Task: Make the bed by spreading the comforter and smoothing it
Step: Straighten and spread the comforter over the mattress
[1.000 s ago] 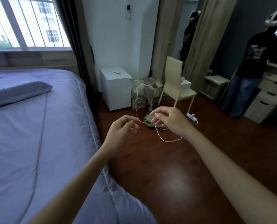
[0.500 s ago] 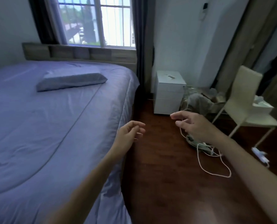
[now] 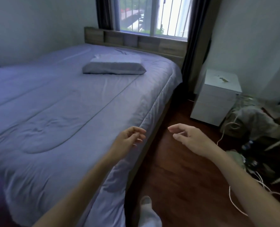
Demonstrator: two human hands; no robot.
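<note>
A lavender comforter [image 3: 57,115] covers the bed across the left and centre of the frame, mostly flat with light wrinkles, its edge hanging over the right side. A matching pillow [image 3: 114,67] lies on it near the wooden headboard [image 3: 136,41] at upper centre. The left hand [image 3: 127,139] hovers over the comforter's right edge, fingers loosely curled and holding nothing. The right hand [image 3: 191,138], at centre right above the wood floor [image 3: 177,177], is open and empty. A white nightstand [image 3: 216,95] stands at right.
</note>
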